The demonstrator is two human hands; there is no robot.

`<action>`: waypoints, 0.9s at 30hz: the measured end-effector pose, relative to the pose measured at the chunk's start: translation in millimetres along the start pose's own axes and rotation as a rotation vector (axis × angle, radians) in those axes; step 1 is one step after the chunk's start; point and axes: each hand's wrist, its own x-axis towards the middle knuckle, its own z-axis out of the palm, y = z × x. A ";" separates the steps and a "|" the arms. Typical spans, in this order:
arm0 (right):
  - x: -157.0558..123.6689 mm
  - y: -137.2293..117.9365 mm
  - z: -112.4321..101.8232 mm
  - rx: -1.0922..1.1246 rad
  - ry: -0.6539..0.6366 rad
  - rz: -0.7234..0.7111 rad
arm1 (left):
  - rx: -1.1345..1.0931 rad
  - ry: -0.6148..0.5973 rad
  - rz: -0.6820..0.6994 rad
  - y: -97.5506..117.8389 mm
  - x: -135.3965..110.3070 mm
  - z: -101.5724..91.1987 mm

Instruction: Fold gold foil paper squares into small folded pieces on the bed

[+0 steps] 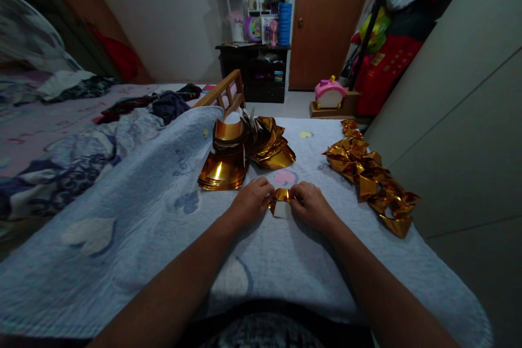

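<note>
A small piece of gold foil paper, white on its underside, lies on the pale blue quilt in front of me. My left hand pinches its left end with curled fingers. My right hand pinches its right end the same way. Both hands rest on the quilt. Just beyond them sits a stack of flat and curled gold foil sheets. To the right runs a row of several folded gold foil pieces.
A grey cupboard wall stands close on the right. Rumpled clothes and bedding lie at the left. A wooden bed frame, a dark shelf unit, a brown door and a pink toy are beyond.
</note>
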 end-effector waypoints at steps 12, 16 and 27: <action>-4.1 -3.2 -9.1 -0.048 -0.092 0.001 | 0.061 -0.060 -0.001 7.7 -0.6 0.1; -5.7 -2.1 -12.5 -0.006 -0.119 -0.047 | 0.054 -0.118 0.020 17.2 -4.5 -2.4; -18.0 -2.6 -28.1 -0.033 -0.228 -0.114 | -0.066 -0.187 0.070 21.8 -6.6 -6.6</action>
